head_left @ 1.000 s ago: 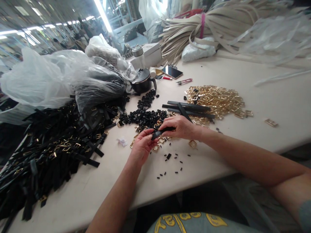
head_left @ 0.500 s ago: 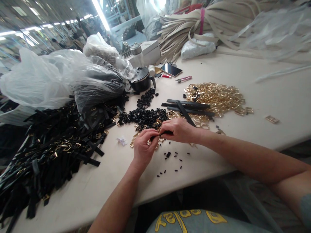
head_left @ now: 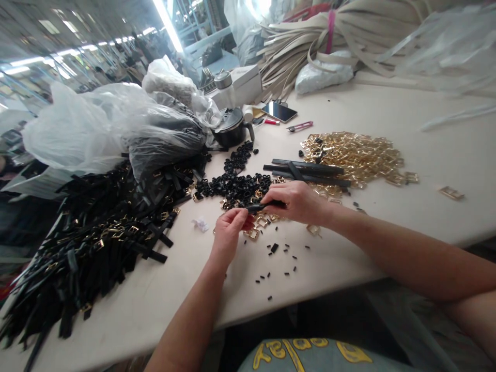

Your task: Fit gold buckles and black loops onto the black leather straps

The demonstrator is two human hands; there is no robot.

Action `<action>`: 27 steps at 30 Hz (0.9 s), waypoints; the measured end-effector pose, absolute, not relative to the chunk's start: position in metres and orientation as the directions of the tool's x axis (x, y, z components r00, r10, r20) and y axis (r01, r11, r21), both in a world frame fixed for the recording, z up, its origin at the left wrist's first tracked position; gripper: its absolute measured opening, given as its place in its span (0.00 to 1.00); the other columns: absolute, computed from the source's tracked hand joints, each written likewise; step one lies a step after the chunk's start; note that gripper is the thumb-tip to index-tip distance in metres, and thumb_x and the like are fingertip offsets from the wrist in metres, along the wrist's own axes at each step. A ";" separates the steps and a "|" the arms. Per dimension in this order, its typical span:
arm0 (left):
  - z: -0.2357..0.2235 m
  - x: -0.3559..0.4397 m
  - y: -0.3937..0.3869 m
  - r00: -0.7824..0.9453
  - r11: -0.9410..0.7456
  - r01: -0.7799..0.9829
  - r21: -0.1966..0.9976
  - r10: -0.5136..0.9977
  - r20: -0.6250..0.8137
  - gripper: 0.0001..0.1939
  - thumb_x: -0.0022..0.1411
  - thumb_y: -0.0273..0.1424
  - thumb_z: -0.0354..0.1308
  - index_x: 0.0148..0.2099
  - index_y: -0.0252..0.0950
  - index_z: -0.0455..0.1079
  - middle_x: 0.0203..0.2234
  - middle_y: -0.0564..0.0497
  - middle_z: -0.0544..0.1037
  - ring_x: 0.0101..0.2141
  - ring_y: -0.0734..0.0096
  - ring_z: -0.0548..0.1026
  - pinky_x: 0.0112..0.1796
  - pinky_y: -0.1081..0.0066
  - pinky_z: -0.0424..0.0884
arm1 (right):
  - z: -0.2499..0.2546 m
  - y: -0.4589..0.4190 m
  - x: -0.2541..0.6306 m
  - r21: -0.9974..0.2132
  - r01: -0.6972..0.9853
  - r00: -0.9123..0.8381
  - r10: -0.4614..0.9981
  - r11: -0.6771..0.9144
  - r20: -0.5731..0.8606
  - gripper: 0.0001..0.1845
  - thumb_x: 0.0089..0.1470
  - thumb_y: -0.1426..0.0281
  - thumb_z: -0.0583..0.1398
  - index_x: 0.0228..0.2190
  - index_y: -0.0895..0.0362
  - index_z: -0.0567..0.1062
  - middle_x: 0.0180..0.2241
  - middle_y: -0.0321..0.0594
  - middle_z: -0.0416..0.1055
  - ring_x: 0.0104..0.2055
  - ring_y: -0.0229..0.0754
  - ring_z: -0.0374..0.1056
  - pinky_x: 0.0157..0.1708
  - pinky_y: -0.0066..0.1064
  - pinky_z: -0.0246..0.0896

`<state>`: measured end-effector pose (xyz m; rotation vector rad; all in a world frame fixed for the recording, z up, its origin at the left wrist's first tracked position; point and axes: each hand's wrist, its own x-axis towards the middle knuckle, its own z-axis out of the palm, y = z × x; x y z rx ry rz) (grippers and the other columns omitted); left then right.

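Observation:
My right hand [head_left: 296,200] grips a short black strap [head_left: 260,206] just above the cream table [head_left: 426,155]. My left hand [head_left: 228,233] pinches the strap's left end with its fingertips. Gold buckles [head_left: 259,223] lie on the table under both hands. Behind the hands sits a pile of small black loops [head_left: 232,185]. To the right are several loose black straps [head_left: 310,171] and a heap of gold buckles [head_left: 356,155]. Tiny black bits [head_left: 281,258] are scattered in front of the hands.
A big heap of black straps with buckles [head_left: 96,232] fills the table's left side, under clear plastic bags [head_left: 108,124]. Farther back stand a black kettle [head_left: 232,129], a phone [head_left: 279,111], a pink-handled tool [head_left: 300,125] and a bundle of cream straps [head_left: 349,36].
The view has shifted a little. My left hand's fingers have closed onto the strap's end, and my right hand has kept hold of the strap, moving slightly back.

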<state>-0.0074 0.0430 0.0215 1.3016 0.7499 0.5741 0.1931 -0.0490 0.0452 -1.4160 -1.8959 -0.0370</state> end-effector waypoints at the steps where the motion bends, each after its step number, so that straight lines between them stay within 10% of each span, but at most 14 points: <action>1: 0.020 -0.006 0.043 0.641 0.236 0.017 0.972 0.744 -0.192 0.17 0.54 0.44 0.64 0.33 0.34 0.75 0.25 0.50 0.79 0.24 0.74 0.74 0.29 0.74 0.71 | 0.044 -0.049 0.190 -0.382 0.835 -0.114 0.804 0.396 0.584 0.06 0.58 0.69 0.59 0.32 0.58 0.75 0.29 0.37 0.75 0.29 0.36 0.70 0.31 0.27 0.62; 9: 0.017 -0.001 0.035 0.657 0.358 -0.067 0.931 0.719 -0.229 0.15 0.53 0.42 0.67 0.33 0.33 0.76 0.24 0.50 0.79 0.24 0.76 0.74 0.29 0.75 0.71 | 0.042 -0.051 0.181 -0.351 0.850 -0.113 0.787 0.393 0.607 0.10 0.61 0.66 0.58 0.41 0.56 0.75 0.34 0.40 0.76 0.31 0.37 0.72 0.31 0.26 0.64; 22: 0.060 -0.018 0.029 0.650 0.066 -0.099 0.993 0.760 0.014 0.17 0.56 0.47 0.62 0.33 0.37 0.77 0.29 0.47 0.80 0.29 0.69 0.75 0.34 0.68 0.73 | 0.050 -0.050 0.206 -0.132 0.943 -0.145 0.736 0.304 0.661 0.11 0.63 0.66 0.55 0.33 0.55 0.76 0.28 0.37 0.75 0.27 0.36 0.69 0.26 0.28 0.59; 27: 0.093 -0.062 -0.005 0.869 -0.160 -0.065 0.985 0.476 0.135 0.31 0.53 0.64 0.48 0.32 0.46 0.79 0.25 0.45 0.78 0.29 0.60 0.77 0.28 0.63 0.74 | 0.049 -0.046 0.220 -0.116 0.973 -0.077 0.757 0.198 0.649 0.13 0.63 0.64 0.55 0.32 0.54 0.77 0.28 0.36 0.75 0.26 0.37 0.69 0.25 0.29 0.59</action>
